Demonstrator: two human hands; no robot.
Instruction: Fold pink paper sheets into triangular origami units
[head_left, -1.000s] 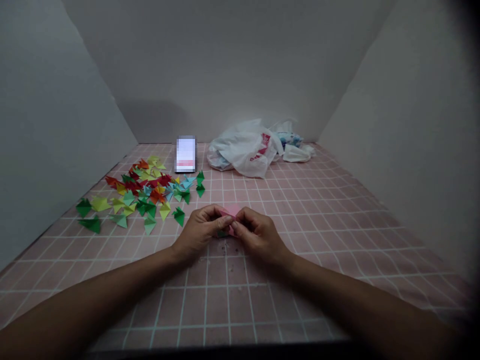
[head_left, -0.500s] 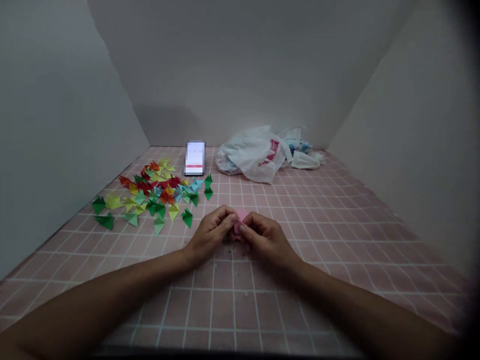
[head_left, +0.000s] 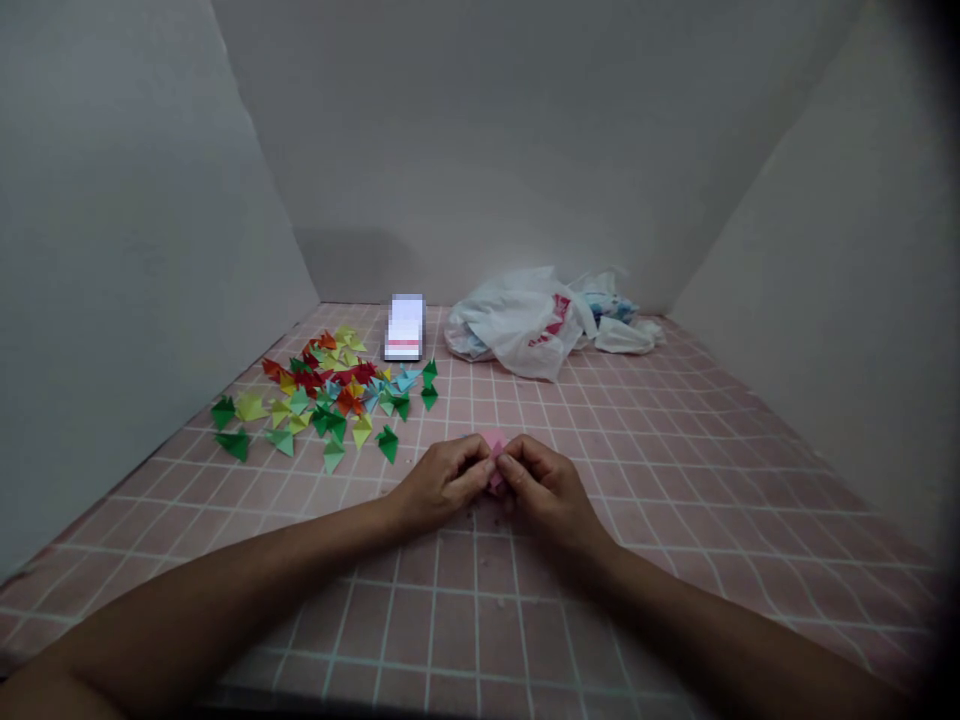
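A small pink piece of folded paper (head_left: 495, 439) is pinched between my two hands at the middle of the view, much of it hidden by my fingers. My left hand (head_left: 442, 480) grips its left side, the thumb lying over the front. On the other side my right hand (head_left: 545, 487) pinches the paper with thumb and forefinger. Both thumb tips almost meet in front of it. To the left lies a spread of small folded paper cranes (head_left: 328, 421) in green, yellow, red, orange and light blue.
A phone (head_left: 405, 328) with a lit, blurred screen stands upright behind the cranes. Toward the back wall lies a crumpled white plastic bag (head_left: 517, 318), with another white and blue bag (head_left: 626, 335) beside it. Pink checked cloth (head_left: 675, 480) covers the table between grey walls.
The whole view has shifted slightly, so everything sits a little farther right and lower. My thumbs have drawn closer together over the pink paper.
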